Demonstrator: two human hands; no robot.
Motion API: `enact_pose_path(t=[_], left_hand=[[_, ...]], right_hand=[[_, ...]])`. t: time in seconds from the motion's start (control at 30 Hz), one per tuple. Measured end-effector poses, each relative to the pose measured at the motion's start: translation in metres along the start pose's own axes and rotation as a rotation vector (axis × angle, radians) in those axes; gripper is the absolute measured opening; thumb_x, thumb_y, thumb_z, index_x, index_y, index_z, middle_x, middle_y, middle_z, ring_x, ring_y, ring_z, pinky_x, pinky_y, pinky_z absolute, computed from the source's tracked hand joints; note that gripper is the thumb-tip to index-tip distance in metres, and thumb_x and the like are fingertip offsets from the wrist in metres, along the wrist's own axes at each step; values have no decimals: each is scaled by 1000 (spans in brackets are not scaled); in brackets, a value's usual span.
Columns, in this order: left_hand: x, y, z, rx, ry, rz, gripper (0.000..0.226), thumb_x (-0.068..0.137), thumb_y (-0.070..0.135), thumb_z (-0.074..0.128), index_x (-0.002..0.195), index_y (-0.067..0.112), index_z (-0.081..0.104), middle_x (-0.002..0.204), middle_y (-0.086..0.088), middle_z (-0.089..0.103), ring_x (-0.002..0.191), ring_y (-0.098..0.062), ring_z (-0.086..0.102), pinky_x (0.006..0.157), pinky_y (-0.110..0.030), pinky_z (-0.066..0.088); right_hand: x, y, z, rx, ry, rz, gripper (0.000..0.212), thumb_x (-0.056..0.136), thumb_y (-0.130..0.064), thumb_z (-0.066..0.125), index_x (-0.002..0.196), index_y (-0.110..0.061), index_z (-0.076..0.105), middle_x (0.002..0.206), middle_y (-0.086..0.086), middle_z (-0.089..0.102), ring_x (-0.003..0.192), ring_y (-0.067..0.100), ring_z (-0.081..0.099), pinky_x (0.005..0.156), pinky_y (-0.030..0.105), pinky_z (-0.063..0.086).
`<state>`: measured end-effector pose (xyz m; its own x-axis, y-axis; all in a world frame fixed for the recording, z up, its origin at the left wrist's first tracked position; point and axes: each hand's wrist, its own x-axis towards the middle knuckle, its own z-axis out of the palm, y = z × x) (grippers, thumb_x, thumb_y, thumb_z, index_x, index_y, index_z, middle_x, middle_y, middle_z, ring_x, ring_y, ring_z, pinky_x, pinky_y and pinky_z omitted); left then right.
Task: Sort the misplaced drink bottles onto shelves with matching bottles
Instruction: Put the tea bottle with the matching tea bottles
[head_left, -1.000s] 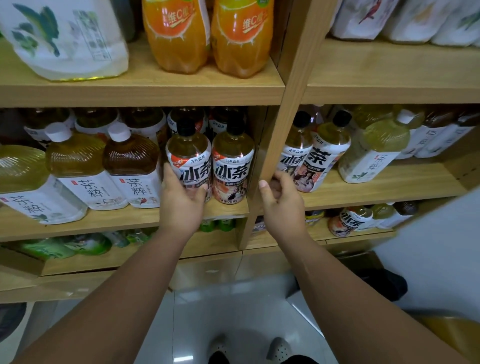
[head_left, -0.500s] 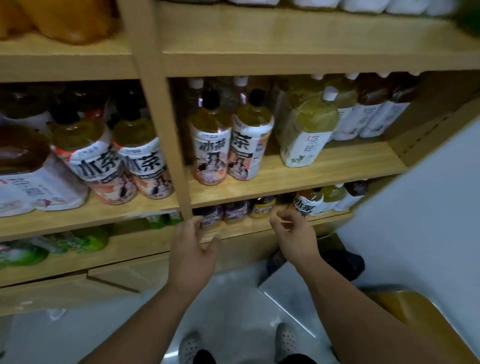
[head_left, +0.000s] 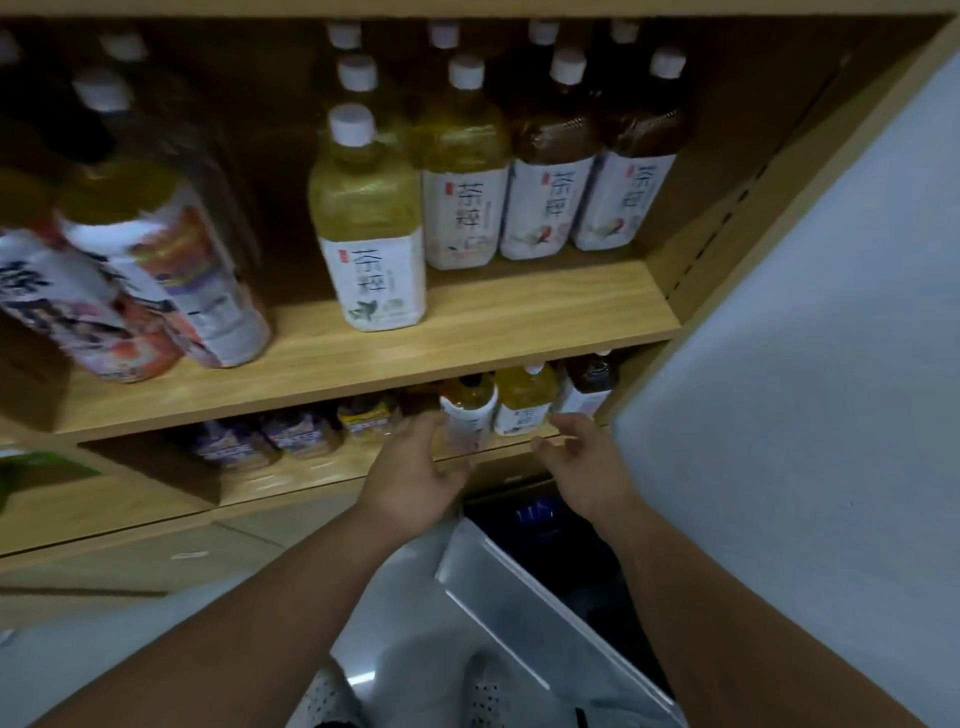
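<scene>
On the bottom shelf stands a small black-capped amber tea bottle, beside a small yellow-green bottle and a small dark bottle with white caps. My left hand reaches toward the black-capped bottle, fingers spread just at its left side, holding nothing. My right hand hovers open in front of the dark bottle, fingers relaxed. On the middle shelf stand large white-capped tea bottles, one yellow-green in front, and two big black-capped bottles at left, blurred.
Small purple-labelled bottles lie further left on the bottom shelf. A grey wall closes the right side. A metal bin edge and dark bag sit on the floor below my hands. My shoes show at the bottom.
My view dropped and swung right. Both hands left the middle shelf's black-capped bottles and moved down to the bottom shelf's right end.
</scene>
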<state>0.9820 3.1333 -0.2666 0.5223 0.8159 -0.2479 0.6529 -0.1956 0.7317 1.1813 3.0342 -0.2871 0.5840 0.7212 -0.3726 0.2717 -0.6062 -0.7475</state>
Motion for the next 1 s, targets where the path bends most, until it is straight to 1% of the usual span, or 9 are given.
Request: enact_pose_path(t=[0.1, 0.2, 0.33, 0.43, 0.53, 0.73, 0.83, 0.93, 1.0], left_hand=[[27, 3, 28, 42, 14, 21, 74, 86, 26, 77, 151, 19, 42, 148, -7, 45, 135, -24, 45, 99, -21, 32], [55, -4, 50, 31, 91, 7, 83, 85, 24, 79, 155, 18, 34, 150, -8, 39, 137, -23, 40, 99, -23, 31], [89, -19, 74, 1, 160, -70, 66, 86, 24, 78, 142, 10, 44, 133, -16, 47, 125, -32, 48, 90, -28, 36], [109, -33, 85, -9, 174, -104, 52, 89, 23, 76, 132, 8, 50, 125, -19, 52, 119, -34, 50, 84, -27, 36], [115, -43, 92, -3, 187, -80, 53, 89, 23, 77, 132, 8, 49, 123, -19, 51, 113, -32, 51, 77, -27, 34], [114, -49, 92, 18, 190, -44, 56, 88, 26, 79, 130, 4, 49, 122, -20, 49, 111, -33, 51, 80, -27, 33], [114, -49, 90, 16, 182, -40, 58, 88, 27, 79, 132, 4, 48, 125, -20, 49, 115, -32, 49, 82, -24, 32], [114, -47, 90, 10, 175, -70, 57, 88, 29, 78, 130, 3, 49, 127, -19, 48, 117, -31, 49, 83, -23, 31], [115, -46, 91, 7, 169, -82, 56, 89, 29, 78, 129, 3, 49, 127, -19, 47, 116, -32, 50, 84, -24, 32]], right_hand=[[30, 18, -6, 17, -5, -20, 48, 92, -36, 74, 136, -27, 58, 136, -4, 59, 123, 14, 55, 108, 39, 46], [62, 29, -3, 33, 0, -86, 40, 93, -25, 75, 128, -30, 56, 126, -6, 59, 120, 11, 53, 101, 32, 44], [98, 40, 8, 33, 23, -194, 49, 92, -20, 76, 136, -17, 55, 116, -15, 60, 113, 4, 52, 94, 23, 39], [120, 46, 22, -4, 21, -207, 43, 88, -25, 80, 121, -19, 53, 113, -6, 62, 109, 11, 58, 87, 30, 45], [136, 51, 40, 1, 33, -206, 56, 81, -35, 85, 122, -18, 51, 120, 3, 64, 116, 20, 61, 96, 43, 52], [144, 45, 61, 80, 191, -242, 77, 65, -29, 95, 127, -16, 49, 125, 3, 63, 118, 17, 59, 92, 26, 44], [140, 47, 63, 90, 211, -270, 74, 67, -31, 94, 124, -20, 48, 124, 2, 62, 117, 16, 58, 90, 26, 44], [134, 50, 60, 89, 201, -247, 68, 67, -33, 94, 112, -26, 44, 113, -4, 63, 104, 11, 60, 83, 25, 46], [129, 51, 58, 93, 212, -242, 69, 65, -35, 95, 113, -26, 46, 111, -8, 66, 101, 9, 63, 83, 26, 50]])
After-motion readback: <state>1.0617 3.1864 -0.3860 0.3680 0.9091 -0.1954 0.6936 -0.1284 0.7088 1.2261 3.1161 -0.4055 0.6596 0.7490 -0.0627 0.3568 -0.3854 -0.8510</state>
